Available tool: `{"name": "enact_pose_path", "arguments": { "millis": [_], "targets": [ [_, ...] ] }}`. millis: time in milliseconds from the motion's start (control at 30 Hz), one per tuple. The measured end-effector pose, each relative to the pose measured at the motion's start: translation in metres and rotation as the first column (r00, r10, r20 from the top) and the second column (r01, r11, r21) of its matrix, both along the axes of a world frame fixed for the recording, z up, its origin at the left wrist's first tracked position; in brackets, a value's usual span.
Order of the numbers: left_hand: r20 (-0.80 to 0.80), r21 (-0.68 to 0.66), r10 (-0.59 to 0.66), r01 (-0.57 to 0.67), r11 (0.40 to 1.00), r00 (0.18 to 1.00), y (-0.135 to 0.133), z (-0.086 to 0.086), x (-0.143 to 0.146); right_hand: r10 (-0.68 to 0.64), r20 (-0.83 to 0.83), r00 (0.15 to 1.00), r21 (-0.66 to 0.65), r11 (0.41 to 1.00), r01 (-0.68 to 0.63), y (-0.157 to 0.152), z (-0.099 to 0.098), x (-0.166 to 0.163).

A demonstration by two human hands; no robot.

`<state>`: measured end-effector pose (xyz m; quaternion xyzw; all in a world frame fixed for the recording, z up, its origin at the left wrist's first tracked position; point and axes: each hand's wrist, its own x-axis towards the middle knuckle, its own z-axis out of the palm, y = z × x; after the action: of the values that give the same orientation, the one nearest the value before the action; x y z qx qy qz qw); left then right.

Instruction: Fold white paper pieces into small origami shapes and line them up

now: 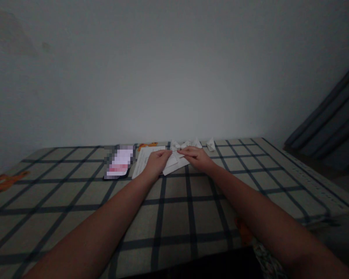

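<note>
Both my arms reach forward over a checked cloth (pixel 174 209). My left hand (pixel 156 162) and my right hand (pixel 196 158) meet over a white sheet of paper (pixel 174 164), each with fingers closed on it, pinching a fold between them. Under and to the left of it lies another white printed sheet (pixel 143 159). Several small folded white paper shapes (pixel 192 144) stand just beyond my hands, one more (pixel 211 144) a little to the right.
A phone with a lit, blurred screen (pixel 120 161) lies left of the papers. A plain wall (pixel 168 69) rises right behind the cloth's far edge. A dark striped panel (pixel 331 131) leans at the right. Orange prints (pixel 1 182) mark the cloth at the far left.
</note>
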<state>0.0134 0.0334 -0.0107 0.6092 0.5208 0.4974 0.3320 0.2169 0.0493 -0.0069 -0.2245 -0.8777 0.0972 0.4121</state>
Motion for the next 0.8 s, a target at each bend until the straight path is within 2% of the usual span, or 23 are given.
{"name": "enact_pose_path", "arguments": {
  "millis": [433, 700, 800],
  "targets": [
    [0.035, 0.033, 0.042, -0.043, 0.999, 0.999, -0.0065, 0.0036, 0.0024, 0.025, 0.124, 0.992, 0.013, 1.000, -0.027, -0.0055, 0.0036, -0.0015],
    [0.027, 0.012, 0.018, -0.019, 1.000, 0.999, -0.0047, 0.0036, 0.0014, 0.028, 0.184, 0.982, -0.008, 1.000, -0.027, -0.0084, 0.0063, -0.0011],
    [0.036, -0.002, -0.056, 0.056, 0.998, 0.998, -0.0050, 0.0038, 0.0016, 0.012, 0.208, 0.978, 0.007, 1.000, -0.014, -0.0063, 0.0044, 0.0000]
  ]
}}
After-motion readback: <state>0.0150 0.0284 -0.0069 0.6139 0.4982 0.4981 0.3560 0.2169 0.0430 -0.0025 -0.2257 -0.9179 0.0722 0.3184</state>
